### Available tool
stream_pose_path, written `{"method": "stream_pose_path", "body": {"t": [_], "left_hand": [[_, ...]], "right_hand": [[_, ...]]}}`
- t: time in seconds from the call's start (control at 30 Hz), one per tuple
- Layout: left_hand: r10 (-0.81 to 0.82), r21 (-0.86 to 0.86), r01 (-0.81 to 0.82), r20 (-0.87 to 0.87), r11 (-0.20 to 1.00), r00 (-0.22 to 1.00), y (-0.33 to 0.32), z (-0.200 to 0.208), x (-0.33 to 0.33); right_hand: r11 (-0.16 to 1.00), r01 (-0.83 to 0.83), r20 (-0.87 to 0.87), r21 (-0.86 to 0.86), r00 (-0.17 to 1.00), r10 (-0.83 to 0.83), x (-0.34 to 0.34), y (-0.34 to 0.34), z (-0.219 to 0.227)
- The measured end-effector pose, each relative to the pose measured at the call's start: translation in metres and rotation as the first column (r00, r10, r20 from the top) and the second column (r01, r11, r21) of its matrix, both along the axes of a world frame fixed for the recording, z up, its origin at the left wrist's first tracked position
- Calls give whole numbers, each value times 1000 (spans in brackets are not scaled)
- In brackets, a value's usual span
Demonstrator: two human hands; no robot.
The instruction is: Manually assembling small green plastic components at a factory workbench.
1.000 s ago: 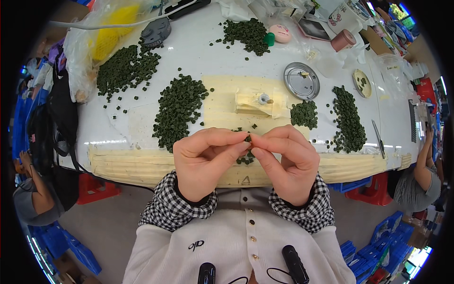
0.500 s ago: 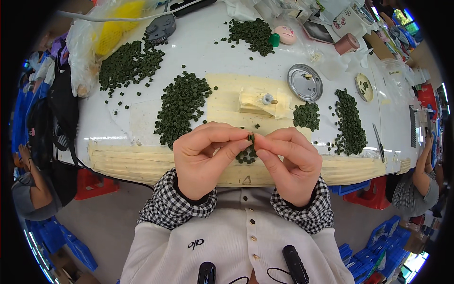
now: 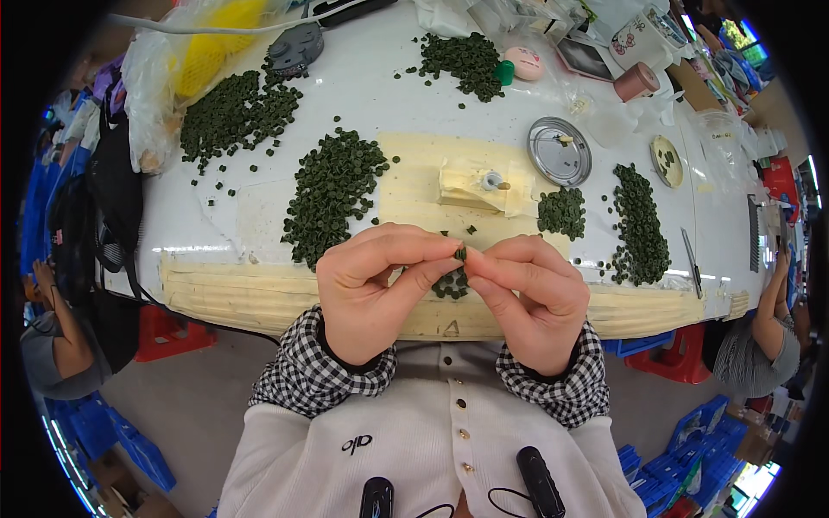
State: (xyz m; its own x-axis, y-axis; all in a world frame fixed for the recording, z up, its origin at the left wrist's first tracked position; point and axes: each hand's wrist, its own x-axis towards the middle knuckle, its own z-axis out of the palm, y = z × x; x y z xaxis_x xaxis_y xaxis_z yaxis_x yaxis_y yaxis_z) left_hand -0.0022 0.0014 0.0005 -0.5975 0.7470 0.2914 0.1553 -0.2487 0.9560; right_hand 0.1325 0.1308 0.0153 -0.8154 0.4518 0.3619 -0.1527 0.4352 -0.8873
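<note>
My left hand (image 3: pixel 370 285) and my right hand (image 3: pixel 537 298) meet above the near table edge, thumb and forefinger of each pinched on one small dark green part (image 3: pixel 461 255). Fingertips cover much of it, so its exact shape is hard to make out. Just below, a small heap of similar green parts (image 3: pixel 450 285) lies partly hidden by my fingers. Left of my hands spreads a large pile of small green spool-shaped parts (image 3: pixel 332 194). Beyond my hands a yellow-taped block (image 3: pixel 471 192) carries a short upright peg (image 3: pixel 492 180). Flat green pieces (image 3: pixel 561 213) lie right of it.
More green parts are heaped at the far left (image 3: pixel 233 121), far middle (image 3: pixel 462 65) and right (image 3: pixel 639 224). A round metal lid (image 3: pixel 544 168), a yellowish dish (image 3: pixel 666 173) and a slim metal tool (image 3: pixel 692 263) lie to the right. Yellow tape covers the front edge (image 3: pixel 242 298).
Both hands stay almost in place, still pinching the small green part, which looks slightly turned between the fingertips. The whole view has shifted a little.
</note>
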Motion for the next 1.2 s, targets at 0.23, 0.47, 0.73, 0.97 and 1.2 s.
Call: {"method": "stream_pose_path", "body": {"t": [0.23, 0.47, 0.73, 0.97, 1.2], "left_hand": [[-31, -16, 31, 4, 999, 1000, -1, -1, -1], [-36, -2, 36, 46, 999, 998, -1, -1, -1], [-15, -21, 19, 185, 1000, 983, -2, -1, 2], [-24, -43, 39, 309, 998, 951, -2, 0, 2], [-30, -47, 49, 344, 998, 939, -2, -1, 2]], "right_hand": [[999, -40, -33, 23, 999, 41, 1, 4, -3], [1000, -28, -17, 2, 999, 28, 1, 4, -2], [957, 177, -29, 230, 984, -175, -4, 20, 13], [838, 229, 39, 495, 958, -285, -25, 43, 16], [834, 300, -70, 464, 950, -304, -26, 41, 19]]}}
